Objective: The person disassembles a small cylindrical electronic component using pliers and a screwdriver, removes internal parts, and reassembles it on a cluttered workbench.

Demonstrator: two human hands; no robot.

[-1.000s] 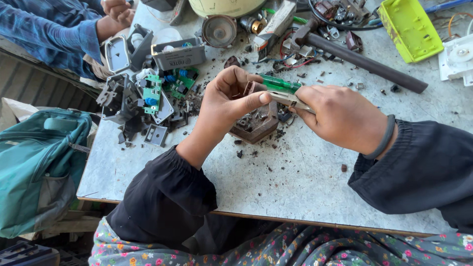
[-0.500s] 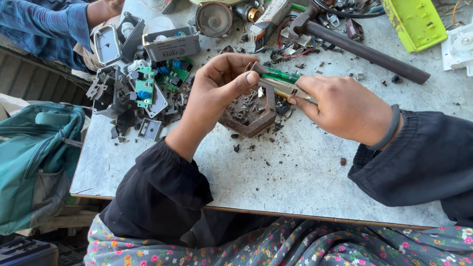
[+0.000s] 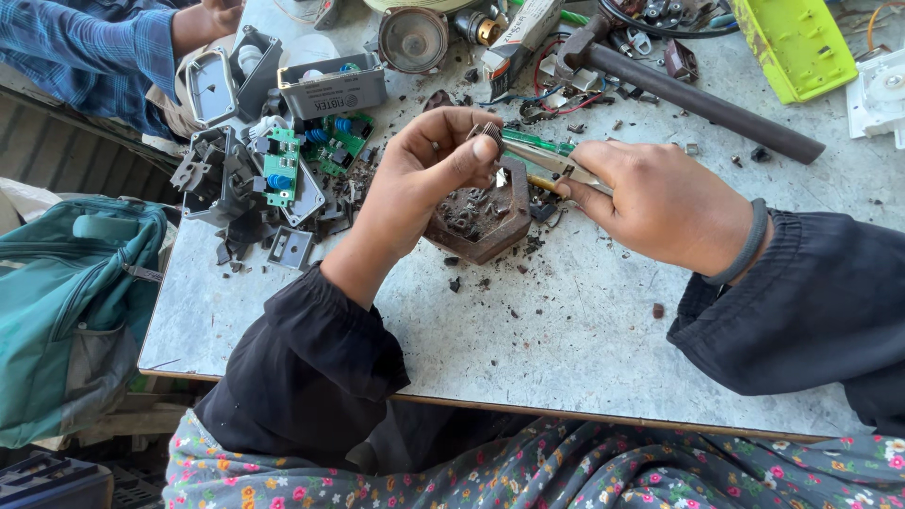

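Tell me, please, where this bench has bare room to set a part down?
The table is bare between the brown hexagonal block and the near edge, under both forearms. It is crowded behind the left hand and right hand: circuit boards, grey casings, the dark bar.

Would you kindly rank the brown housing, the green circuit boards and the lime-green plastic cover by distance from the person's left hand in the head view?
1. Brown housing: directly under the left hand.
2. Green circuit boards: left, in the scrap pile.
3. Lime-green plastic cover: far top right corner.
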